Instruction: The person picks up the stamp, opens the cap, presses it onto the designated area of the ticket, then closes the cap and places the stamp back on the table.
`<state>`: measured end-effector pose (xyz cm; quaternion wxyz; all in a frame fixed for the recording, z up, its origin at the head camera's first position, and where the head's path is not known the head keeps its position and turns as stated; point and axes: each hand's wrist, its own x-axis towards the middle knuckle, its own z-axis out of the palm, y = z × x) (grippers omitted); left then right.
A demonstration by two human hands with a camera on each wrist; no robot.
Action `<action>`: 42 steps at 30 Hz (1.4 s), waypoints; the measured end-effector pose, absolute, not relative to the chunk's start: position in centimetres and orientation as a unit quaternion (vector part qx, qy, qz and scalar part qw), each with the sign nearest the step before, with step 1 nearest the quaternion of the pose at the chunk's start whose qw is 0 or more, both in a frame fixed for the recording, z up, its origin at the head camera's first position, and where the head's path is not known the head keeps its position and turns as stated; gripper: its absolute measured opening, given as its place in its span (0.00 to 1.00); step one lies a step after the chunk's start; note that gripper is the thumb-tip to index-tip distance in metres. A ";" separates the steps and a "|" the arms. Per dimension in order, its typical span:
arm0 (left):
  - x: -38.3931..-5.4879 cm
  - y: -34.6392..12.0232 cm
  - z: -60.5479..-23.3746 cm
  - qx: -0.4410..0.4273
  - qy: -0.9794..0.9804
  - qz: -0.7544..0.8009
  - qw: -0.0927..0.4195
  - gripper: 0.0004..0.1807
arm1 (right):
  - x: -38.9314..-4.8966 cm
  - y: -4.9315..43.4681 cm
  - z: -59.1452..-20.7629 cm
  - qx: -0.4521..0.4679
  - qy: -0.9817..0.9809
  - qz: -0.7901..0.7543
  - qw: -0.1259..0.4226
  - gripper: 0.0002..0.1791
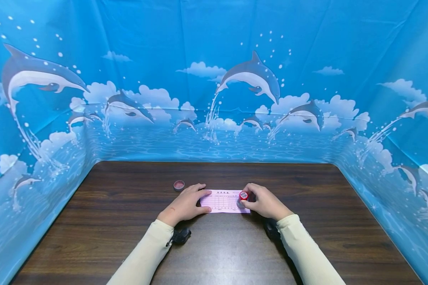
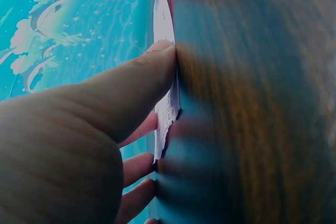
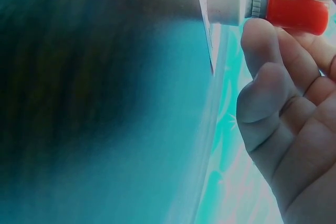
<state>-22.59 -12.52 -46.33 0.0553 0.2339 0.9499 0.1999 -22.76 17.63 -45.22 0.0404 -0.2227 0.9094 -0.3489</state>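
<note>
A pink printed form slip (image 1: 222, 202) with a ruled grid lies on the table in front of me. My left hand (image 1: 187, 202) rests at its left end, thumb and fingers spread and pressing the slip flat. At the right end of the slip, my right hand (image 1: 267, 201) pinches a red-handled stamp (image 1: 243, 195) between thumb and fingers. The stamp (image 3: 294, 6) stands upright with its clear grey base against the paper in the right wrist view; its printing face is hidden. In the left wrist view, the left thumb (image 2: 152, 69) lies on the paper's edge.
A small round tin (image 1: 179, 185) with reddish contents sits beyond the left hand. The dark wood-grain table (image 1: 214, 253) is bounded at the back and sides by a blue dolphin-print curtain (image 1: 164, 59). Each wrist wears a black camera.
</note>
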 end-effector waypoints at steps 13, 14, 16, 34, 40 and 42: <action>-22.6 -12.6 -46.1 0.235 0.949 0.203 0.061 0.36 | -22.7 17.7 -45.1 -0.223 0.911 -0.345 0.041 0.08; -22.6 -12.5 -46.1 0.236 0.948 0.204 0.059 0.35 | -22.7 17.7 -45.1 -0.223 0.911 -0.344 0.041 0.08; -22.6 -12.5 -46.1 0.235 0.948 0.205 0.060 0.35 | -22.8 17.7 -45.0 -0.224 0.912 -0.342 0.040 0.08; -22.7 -12.5 -46.2 0.232 0.950 0.199 0.061 0.36 | -23.1 18.0 -44.7 -0.233 0.903 -0.359 0.034 0.08; -22.6 -12.6 -46.2 0.234 0.950 0.197 0.062 0.36 | -23.2 18.9 -44.2 -0.209 0.901 -0.379 -0.011 0.09; -22.6 -12.6 -46.2 0.235 0.949 0.199 0.060 0.36 | -23.2 19.2 -44.1 -0.192 0.902 -0.387 -0.019 0.10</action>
